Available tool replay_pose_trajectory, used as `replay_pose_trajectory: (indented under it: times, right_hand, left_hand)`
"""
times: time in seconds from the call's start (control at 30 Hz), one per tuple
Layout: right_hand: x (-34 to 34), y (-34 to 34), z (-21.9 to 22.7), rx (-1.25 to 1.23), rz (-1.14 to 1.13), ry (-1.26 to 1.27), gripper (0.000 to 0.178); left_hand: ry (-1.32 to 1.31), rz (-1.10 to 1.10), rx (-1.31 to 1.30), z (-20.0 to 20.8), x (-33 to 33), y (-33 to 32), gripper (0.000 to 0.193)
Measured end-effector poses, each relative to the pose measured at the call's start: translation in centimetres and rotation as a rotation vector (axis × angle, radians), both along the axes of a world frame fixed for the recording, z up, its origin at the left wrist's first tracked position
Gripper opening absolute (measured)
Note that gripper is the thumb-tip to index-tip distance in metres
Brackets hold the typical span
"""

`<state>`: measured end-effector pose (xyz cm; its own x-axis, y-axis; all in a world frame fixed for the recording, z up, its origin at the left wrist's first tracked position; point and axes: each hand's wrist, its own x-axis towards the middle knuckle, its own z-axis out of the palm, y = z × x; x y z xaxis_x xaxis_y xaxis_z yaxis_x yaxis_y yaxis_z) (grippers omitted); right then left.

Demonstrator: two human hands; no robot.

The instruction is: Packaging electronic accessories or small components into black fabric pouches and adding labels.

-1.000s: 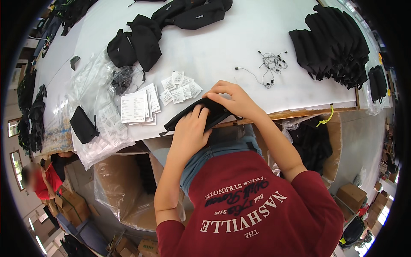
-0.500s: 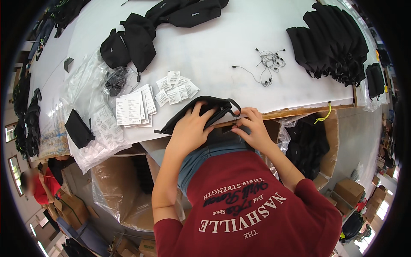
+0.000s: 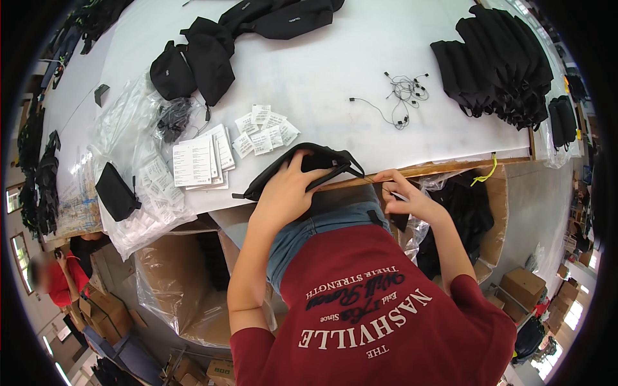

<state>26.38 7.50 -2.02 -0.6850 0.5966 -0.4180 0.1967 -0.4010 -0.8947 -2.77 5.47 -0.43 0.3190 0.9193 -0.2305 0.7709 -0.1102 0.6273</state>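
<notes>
At the table's front edge lies a black zip pouch, tilted, with its upper side open. My left hand grips it, some fingers reaching into the opening and the thumb along the near edge. A short black loop stands out at the pouch's right end. Just right of that loop, my right hand pinches a thin cord that runs to the loop. Below those fingers hangs a small dark tag, partly hidden by the hand.
Left of the pouch are stacked white cards, small printed labels, a clear plastic bag and a small black pouch. Tangled tag cords lie ahead. Black bags are piled at right. Lined cartons stand below the table.
My right hand has moved right and slightly down, away from the pouch's loop, drawing the cord out with the dark tag. My left hand stays on the pouch.
</notes>
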Motion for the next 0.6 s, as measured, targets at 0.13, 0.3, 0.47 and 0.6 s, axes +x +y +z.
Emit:
replay_pose_trajectory:
  times: [0.13, 0.3, 0.47, 0.6]
  right_hand:
    - [0.3, 0.3, 2.4, 0.194, 0.029, -0.383, 0.045]
    - [2.5, 1.3, 3.6, 0.394, -0.067, -0.557, 0.026]
    - [4.7, 4.0, 6.0, 0.391, -0.333, -0.563, 0.014]
    - [2.9, 7.0, 1.7, 0.287, -0.798, -0.049, 0.009]
  left_hand:
    - [-0.035, 0.016, 0.003, -0.2, -0.2, -0.1, 0.033]
    - [-0.064, 0.053, 0.015, -0.4, -0.2, -0.1, 0.025]
    - [-0.057, 0.042, 0.007, -0.2, -0.2, 0.0, 0.022]
    - [-0.071, 0.033, -0.058, 0.2, 0.3, 0.4, 0.026]
